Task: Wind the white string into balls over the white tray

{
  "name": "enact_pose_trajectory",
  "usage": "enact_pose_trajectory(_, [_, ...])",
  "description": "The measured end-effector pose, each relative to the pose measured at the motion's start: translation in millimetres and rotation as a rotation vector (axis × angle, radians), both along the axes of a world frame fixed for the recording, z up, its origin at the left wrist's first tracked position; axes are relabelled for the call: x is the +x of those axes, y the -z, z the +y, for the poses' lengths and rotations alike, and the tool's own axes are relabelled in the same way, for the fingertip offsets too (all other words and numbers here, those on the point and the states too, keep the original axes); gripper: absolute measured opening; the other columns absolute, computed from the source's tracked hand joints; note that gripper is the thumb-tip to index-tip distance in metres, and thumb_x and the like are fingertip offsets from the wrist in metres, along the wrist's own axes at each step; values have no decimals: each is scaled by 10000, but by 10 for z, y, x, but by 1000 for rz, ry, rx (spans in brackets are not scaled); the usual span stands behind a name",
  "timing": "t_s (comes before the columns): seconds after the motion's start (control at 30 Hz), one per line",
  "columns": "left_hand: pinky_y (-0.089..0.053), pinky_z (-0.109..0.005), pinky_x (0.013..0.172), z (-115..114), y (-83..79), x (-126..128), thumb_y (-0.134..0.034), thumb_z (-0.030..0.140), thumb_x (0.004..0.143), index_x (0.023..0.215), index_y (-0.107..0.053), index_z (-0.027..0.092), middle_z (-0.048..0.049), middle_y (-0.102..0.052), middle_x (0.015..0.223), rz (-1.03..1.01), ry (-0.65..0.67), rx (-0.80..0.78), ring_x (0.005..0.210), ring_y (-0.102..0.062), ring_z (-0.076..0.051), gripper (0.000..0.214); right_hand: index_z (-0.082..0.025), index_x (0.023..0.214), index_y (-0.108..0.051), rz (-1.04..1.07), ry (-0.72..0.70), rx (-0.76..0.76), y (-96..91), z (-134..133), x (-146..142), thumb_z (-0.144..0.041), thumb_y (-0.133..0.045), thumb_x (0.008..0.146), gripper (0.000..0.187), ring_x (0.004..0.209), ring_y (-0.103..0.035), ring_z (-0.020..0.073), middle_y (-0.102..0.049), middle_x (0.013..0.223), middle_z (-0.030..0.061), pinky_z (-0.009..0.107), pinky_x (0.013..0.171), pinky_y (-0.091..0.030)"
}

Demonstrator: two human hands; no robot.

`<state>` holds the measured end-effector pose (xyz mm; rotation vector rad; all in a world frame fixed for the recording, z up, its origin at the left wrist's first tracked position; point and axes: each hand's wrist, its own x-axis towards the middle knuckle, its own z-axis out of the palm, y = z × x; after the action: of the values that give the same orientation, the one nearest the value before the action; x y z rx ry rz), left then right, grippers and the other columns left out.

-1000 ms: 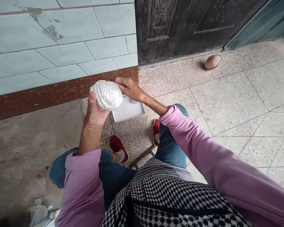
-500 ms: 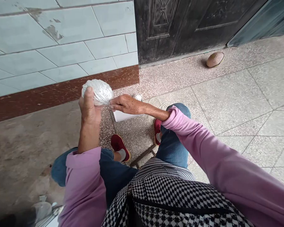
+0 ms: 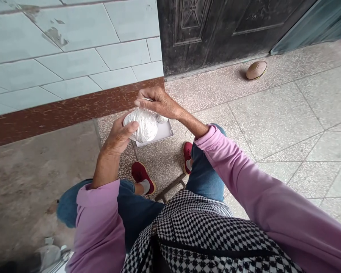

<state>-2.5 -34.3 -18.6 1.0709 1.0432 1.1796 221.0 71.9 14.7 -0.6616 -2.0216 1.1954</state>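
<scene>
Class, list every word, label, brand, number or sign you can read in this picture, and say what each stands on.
No readable text anywhere.
Ball of white cord: no lettering visible.
Shallow box: no lettering visible.
Dark door: raised ornament, no readable words.
Ball by the door: any marking too small to read.
Clear container: too blurred to tell.

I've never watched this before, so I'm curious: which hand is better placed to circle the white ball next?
Probably the right hand: it is raised by the white ball, apparently pinching a pale strand, while the left hand is occupied gripping the ball.
</scene>
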Motion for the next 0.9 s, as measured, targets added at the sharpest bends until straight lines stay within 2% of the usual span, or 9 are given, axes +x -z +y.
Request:
enact_pose_trajectory(0.13, [-732,-760,1298,-45,-65,-9,-1195,809,668,1325,-892,224,-211,-927,1220,-85,47,51,1603,-783,-638,930,-257,862,-549,-14,76,-6,29,17,-37,-491,-687,1370,576,907,-556,163,-605,866,-13,319,868,-507])
enact_pose_trajectory(0.23, [-665,-721,1406,-61,-95,13,-1182,817,704,1504,-842,196,-229,-925,1330,-180,-48,127,1678,-731,-611,1068,-280,818,-523,-33,119,-15,46,47,-52,-454,-617,1367,584,939,-592,167,-636,858,4,323,872,-499])
enact_pose_trajectory(0.3, [-632,-696,1447,-54,-116,27,-1133,911,729,1554,-816,210,-224,-922,1392,-222,-139,163,1736,-680,-589,1128,-278,823,-519,-76,126,-5,93,47,-89,-379,-624,1350,547,959,-616,180,-645,868,10,321,893,-504])
enact_pose_trajectory(0.4, [-602,-685,1474,-3,-147,4,-1061,1001,756,1510,-824,238,-201,-915,1440,-229,-264,165,1806,-595,-562,1098,-259,863,-520,-172,63,8,218,-25,-194,-289,-693,1324,493,977,-646,218,-647,882,15,329,930,-515])
enact_pose_trajectory(0.6, [-486,-669,1552,153,-95,-185,-1089,947,747,1252,-793,246,-168,-867,1511,-182,-366,143,1839,-506,-512,913,-208,1012,-667,-217,-115,23,338,-358,-374,-214,-653,1369,358,1041,-701,221,-782,1059,53,328,984,-507])
enact_pose_trajectory(0.67, [-526,-616,1508,196,-38,-239,-1096,881,789,1177,-758,249,-131,-868,1436,-175,-413,162,1777,-564,-466,815,-203,1010,-681,-266,-157,13,286,-476,-383,-173,-627,1372,368,1042,-693,210,-791,1064,53,330,1002,-508])
enact_pose_trajectory(0.77, [-652,-515,1257,256,38,-274,-1120,817,748,1141,-727,245,-74,-819,1237,-95,-570,171,1440,-727,-361,798,-205,1019,-690,-281,-260,-11,186,-617,-363,-137,-603,1373,370,1006,-693,200,-770,1034,39,319,1000,-521])
enact_pose_trajectory(0.83, [-636,-432,1032,284,57,-272,-1150,801,657,1120,-707,231,-46,-751,1129,16,-663,137,1168,-718,-277,858,-203,1039,-692,-248,-312,-10,132,-652,-331,-110,-585,1367,358,975,-686,193,-752,1025,28,309,977,-522])
enact_pose_trajectory(0.9, [-557,-379,894,291,48,-257,-1168,783,601,1093,-682,224,-23,-704,1064,115,-681,92,1010,-644,-216,889,-188,1054,-688,-208,-306,20,90,-618,-283,-70,-552,1361,356,972,-666,182,-727,1027,21,303,977,-510])
